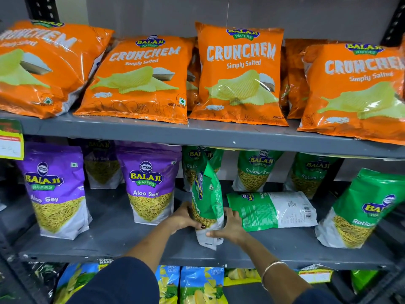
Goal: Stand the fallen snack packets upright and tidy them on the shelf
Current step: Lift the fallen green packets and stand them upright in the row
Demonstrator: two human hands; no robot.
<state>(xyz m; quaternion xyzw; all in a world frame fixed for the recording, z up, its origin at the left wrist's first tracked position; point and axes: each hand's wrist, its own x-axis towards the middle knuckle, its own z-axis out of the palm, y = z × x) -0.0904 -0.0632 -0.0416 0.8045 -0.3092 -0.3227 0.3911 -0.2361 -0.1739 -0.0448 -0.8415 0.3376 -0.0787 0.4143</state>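
Note:
On the middle grey shelf [114, 242] I hold a green Ratlami Sev packet [208, 200] upright, turned edge-on. My left hand [185, 218] grips its left side and my right hand [230, 227] presses its right side near the base. Just to the right, another green Ratlami Sev packet [271, 210] lies flat on its side, back label up. A third green packet [359, 211] stands leaning at the right. More green packets [254, 170] stand at the back. Two purple Aloo Sev packets [54, 189] [150, 183] stand upright at the left.
Orange Crunchem chip bags [238, 71] lean in a row on the upper shelf [197, 134]. A yellow price tag [11, 145] hangs at the left edge. Blue and yellow chip bags [201, 284] fill the shelf below. Dark uprights [41, 7] frame the rack.

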